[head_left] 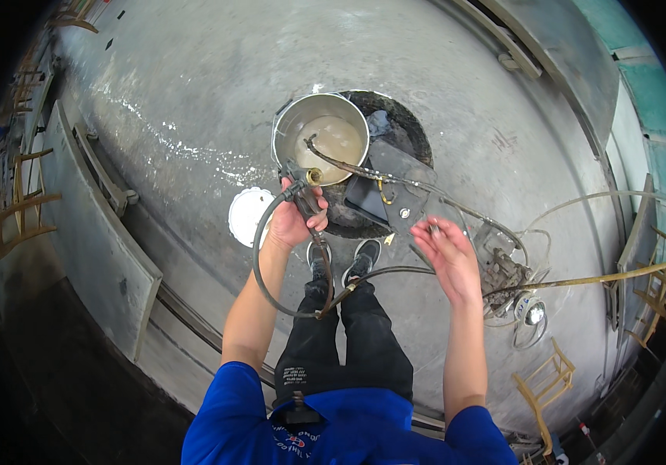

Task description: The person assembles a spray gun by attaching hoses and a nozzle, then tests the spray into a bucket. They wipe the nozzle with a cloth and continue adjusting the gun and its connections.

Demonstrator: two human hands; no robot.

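My left hand (290,223) is wrapped round the grip of a spray gun (304,198), whose brass-coloured front end points up and right. From the gun a grey hose (256,252) loops down in front of my legs. Further right, my right hand (455,256) is raised with thumb and fingertips pinched together. Something small and dark shows at the fingertips, too small to name. Just beyond the gun stands a metal bucket (279,133) with cloudy beige liquid in it. A dark, crusted hose (341,163) dips over its rim into the liquid.
A round white lid (248,217) lies left of the bucket. Beneath the bucket is a dark round mat (418,132), with a grey cloth (379,122) on it. A dirty pump (503,273) with tangled hoses sits at right. Grey panels (89,232) on wooden stands line the sides.
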